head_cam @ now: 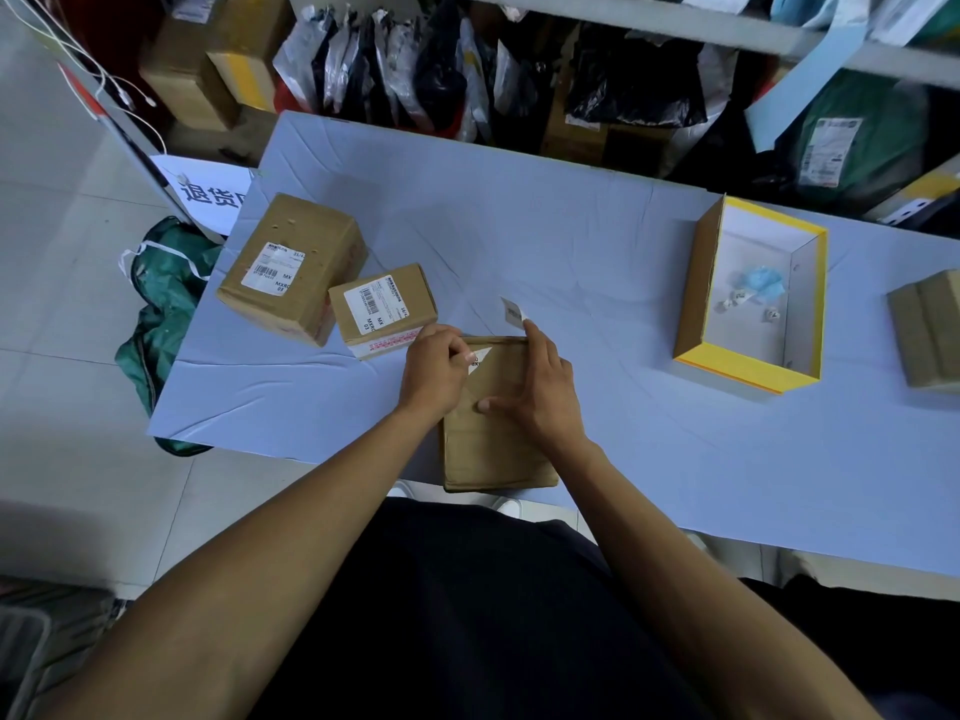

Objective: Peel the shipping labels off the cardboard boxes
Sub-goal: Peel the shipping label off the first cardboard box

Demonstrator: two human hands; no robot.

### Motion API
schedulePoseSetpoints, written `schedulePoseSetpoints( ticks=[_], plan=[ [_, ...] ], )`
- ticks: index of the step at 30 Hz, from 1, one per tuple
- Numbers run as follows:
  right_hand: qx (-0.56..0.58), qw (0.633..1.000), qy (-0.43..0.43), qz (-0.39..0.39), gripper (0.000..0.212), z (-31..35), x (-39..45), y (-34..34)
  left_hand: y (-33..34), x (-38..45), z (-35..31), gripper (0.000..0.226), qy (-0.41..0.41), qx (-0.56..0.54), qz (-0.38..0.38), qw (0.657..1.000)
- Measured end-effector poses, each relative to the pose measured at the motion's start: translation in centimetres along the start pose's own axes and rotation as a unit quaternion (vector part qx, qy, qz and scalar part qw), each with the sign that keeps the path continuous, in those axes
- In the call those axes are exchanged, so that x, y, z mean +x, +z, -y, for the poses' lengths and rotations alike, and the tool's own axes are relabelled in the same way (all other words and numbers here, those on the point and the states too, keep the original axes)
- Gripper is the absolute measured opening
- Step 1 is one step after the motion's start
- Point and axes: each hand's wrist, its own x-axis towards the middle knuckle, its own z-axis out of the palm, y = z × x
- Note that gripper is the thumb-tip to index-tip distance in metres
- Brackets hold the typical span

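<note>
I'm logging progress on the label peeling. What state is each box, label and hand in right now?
Near box: flat on table, label remnant partly attached.
Left hand: pinches that remnant.
Right hand: rests on near box, torn label piece at its fingertips.
Large box: label intact.
Small box: label intact.
Yellow-rimmed box: open, holds scraps.

A table (597, 241) covered in pale blue-white cloth fills the middle of the frame. At the left lies a floor (57, 314) of light grey tiles, with a green bag (166, 304) beside the table's left edge. Along the top runs a white shelf rail (649, 20), with dark and silver parcel bags (415, 70) packed beneath it. A white sign (208, 192) stands at upper left.
</note>
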Motion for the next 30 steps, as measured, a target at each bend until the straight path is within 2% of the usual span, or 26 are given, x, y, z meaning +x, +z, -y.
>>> schedulePoseSetpoints(
  ticks=[6,12,13,15,17,20,24,28,30],
  plan=[
    [0.000,1.000,-0.009,0.002,0.118,-0.1,0.0,-0.2,-1.7,0.2,-0.2,0.012,-0.047,-0.113,-0.025,0.992],
    [0.024,0.999,-0.044,0.016,0.115,-0.4,0.1,-0.8,-2.2,0.0,1.0,0.025,-0.026,-0.125,-0.042,0.991],
    [0.042,0.998,-0.047,0.015,0.114,-0.4,0.2,-0.9,-2.3,-0.1,1.0,0.032,-0.020,-0.150,-0.018,0.988],
    [0.064,0.996,-0.056,0.012,0.119,-0.3,0.8,-1.0,-2.6,-0.3,1.2,0.069,0.005,-0.194,0.061,0.979],
    [0.074,0.995,-0.055,0.028,0.125,-0.2,1.7,-1.0,-2.9,-0.3,1.2,0.100,0.026,-0.171,0.131,0.976],
    [0.082,0.993,-0.041,0.069,0.127,-0.1,2.9,-0.7,-2.9,0.6,1.5,0.118,0.046,-0.121,0.171,0.977],
    [0.112,0.993,-0.026,0.034,0.111,0.0,3.4,0.2,-2.3,1.6,1.8,0.113,0.040,-0.081,0.128,0.988],
    [0.135,0.989,0.003,-0.061,0.077,0.3,4.1,0.8,-1.0,1.6,1.1,0.093,-0.008,-0.130,0.025,0.991],
    [0.124,0.988,0.016,-0.087,0.067,0.8,4.5,0.7,-0.7,1.7,0.5,0.084,-0.029,-0.150,-0.006,0.988]
  ],
)
